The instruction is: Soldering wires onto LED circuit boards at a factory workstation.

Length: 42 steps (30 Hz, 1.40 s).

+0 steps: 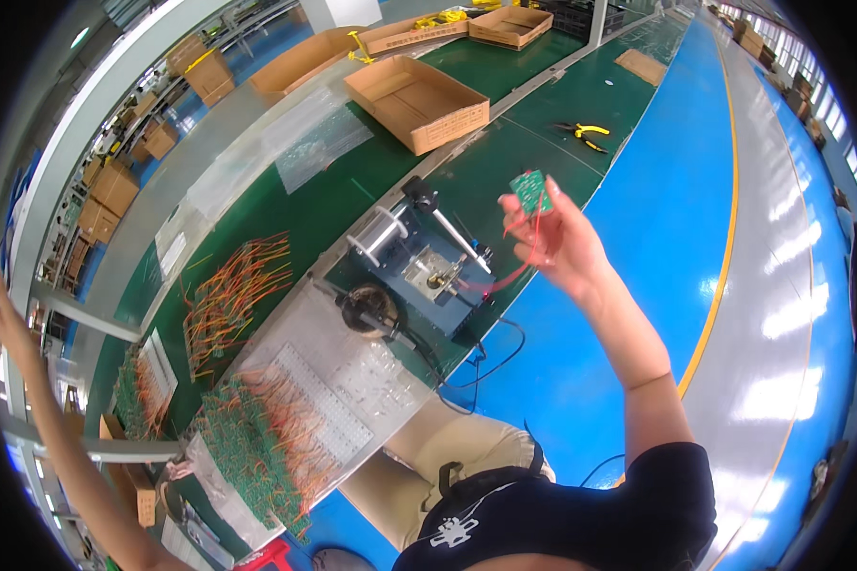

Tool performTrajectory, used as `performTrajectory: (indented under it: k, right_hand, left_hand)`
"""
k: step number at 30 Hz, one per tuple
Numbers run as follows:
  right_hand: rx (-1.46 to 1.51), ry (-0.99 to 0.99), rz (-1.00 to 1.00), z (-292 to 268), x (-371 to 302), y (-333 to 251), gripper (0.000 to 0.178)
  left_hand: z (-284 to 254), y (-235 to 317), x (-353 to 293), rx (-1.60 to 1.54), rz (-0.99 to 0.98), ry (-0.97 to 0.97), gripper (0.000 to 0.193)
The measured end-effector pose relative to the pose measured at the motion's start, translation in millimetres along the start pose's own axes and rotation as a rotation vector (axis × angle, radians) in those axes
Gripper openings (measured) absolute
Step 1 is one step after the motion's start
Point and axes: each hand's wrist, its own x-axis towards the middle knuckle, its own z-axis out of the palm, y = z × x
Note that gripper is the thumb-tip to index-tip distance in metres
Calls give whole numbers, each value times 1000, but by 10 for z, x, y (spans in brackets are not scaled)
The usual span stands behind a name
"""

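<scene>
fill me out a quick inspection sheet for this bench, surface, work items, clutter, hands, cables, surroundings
Surface: green bench top, partly covered by plastic sheeting.
Work items: small green circuit board held up; red wire trails from it toward the bench machine; heap of wired boards nearby.
Clutter: yellow-handled pliers with jaws apart; open cardboard tray; loose orange wires.
Hands: right hand grips the circuit board; left hand at the picture's left rim, contents unclear.
Cables: black cable loops beside the machine.
Surroundings: blue floor; cardboard boxes on shelving at left.
</scene>
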Motion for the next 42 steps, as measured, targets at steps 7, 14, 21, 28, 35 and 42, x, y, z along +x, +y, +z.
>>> performTrajectory:
  k: [7,14,21,28,35,42]
  right_hand:
    - [-168,-198,216,465,-407,306,42]
    - [-427,-508,509,979,-557,870,46]
    - [-530,-598,597,1164,-604,1142,50]
    - [-813,-651,227,1462,-674,1211,38]
    - [-1286,-1291,-1166,2374,-1002,1144,23]
    - [-1041,-973,-1916,3159,-1018,1808,25]
  left_hand:
    - [948,3343,-1868,-433,85,-653,15]
    - [1029,3397,-2989,-976,-342,-756,13]
    - [672,3177,-3186,-938,-406,-725,11]
    - [168,2727,-3317,-1036,-715,-552,11]
    - [-292,1683,-3888,-874,-1060,-235,11]
    - [-1587,-32,-4486,-647,-1340,644,16]
